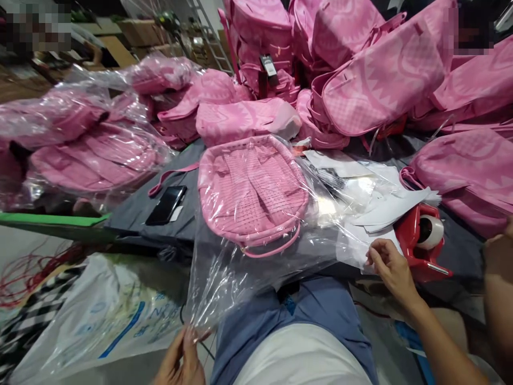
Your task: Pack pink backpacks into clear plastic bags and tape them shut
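A pink backpack [256,187] lies with its straps side up inside a clear plastic bag [236,272] on the dark table. Its top handle points toward me. My left hand [184,355] pinches the near left corner of the bag, below the table edge. At the bag's right corner, my right hand [390,264] has its fingers closed on the clear plastic. Just beyond that hand stands a red tape dispenser [409,240] with a roll of tape [430,231].
Pink backpacks [385,80] are heaped along the back, with plastic-wrapped ones [96,155] at left. A black phone [166,205] lies left of the bag. White papers [372,198] lie at right. Another person's arm [499,289] shows at the right edge.
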`<state>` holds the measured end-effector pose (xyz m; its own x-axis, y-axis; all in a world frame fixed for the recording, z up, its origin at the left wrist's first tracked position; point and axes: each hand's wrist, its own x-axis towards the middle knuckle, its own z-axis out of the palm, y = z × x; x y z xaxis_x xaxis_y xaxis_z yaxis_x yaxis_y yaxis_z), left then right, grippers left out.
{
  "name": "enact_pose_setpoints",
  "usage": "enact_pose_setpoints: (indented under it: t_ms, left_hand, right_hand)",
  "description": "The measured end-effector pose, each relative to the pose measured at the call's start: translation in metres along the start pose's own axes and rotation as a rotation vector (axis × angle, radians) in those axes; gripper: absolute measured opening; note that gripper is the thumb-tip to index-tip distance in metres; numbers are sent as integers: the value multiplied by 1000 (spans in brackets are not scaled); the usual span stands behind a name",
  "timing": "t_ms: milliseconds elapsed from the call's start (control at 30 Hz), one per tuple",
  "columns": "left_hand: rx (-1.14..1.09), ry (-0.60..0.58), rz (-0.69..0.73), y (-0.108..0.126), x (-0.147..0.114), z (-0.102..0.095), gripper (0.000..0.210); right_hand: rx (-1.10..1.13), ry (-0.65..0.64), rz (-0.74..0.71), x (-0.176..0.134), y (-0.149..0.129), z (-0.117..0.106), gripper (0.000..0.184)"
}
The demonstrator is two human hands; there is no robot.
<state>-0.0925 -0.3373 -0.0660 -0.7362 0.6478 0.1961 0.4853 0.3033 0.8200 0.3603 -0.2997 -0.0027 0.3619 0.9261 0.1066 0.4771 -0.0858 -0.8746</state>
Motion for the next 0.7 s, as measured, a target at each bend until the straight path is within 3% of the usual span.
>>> enact_pose_setpoints:
  t_ms: [67,200,267,400,500,567,700]
  left_hand:
    - [-3,25,-42,7,-3,0,55]
    - [-117,-88,-135,16,-5,3,66]
    - [-101,-142,-179,10,-6,-2,73]
    - [-24,-381,-205,-15,1,-23,76]
    - [-42,-463,-225,-19,18,-24,72]
    - [-170,-461,-296,-4,31,-10,70]
    - [-475,-564,-573,47,42,26,81]
  right_hand:
    - [-78,39,-60,0,-5,3,31]
    - [-352,143,-203,4,-4,10,27]
    - [-357,164,-162,5,1,8,24]
    - [-93,35,85,6,5,-8,20]
    - [-44,116,79,19,-4,-17,26]
    - [-109,90,41,35,-14,-13,35]
    - [-256,-116,79,71,-24,5,52]
